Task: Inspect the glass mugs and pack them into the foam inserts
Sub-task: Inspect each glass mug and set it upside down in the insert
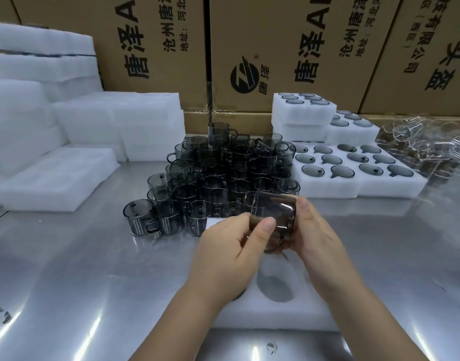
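A smoky grey glass mug (274, 214) is held tilted on its side above the table, between both hands. My left hand (231, 246) pinches its rim side with thumb and fingers. My right hand (315, 238) wraps round its base and handle side. Below the hands lies a white foam insert (270, 313) with an empty round pocket (274, 286); my forearms hide much of it. A heap of several more grey mugs (218, 178) stands stacked on the steel table just beyond the hands.
Filled foam inserts (354, 175) with mugs in their pockets lie at the right, with two smaller stacks (301, 113) behind. Blank foam blocks (54, 152) pile up on the left. Clear glassware (419, 144) lies far right. Cardboard cartons (275, 48) wall the back.
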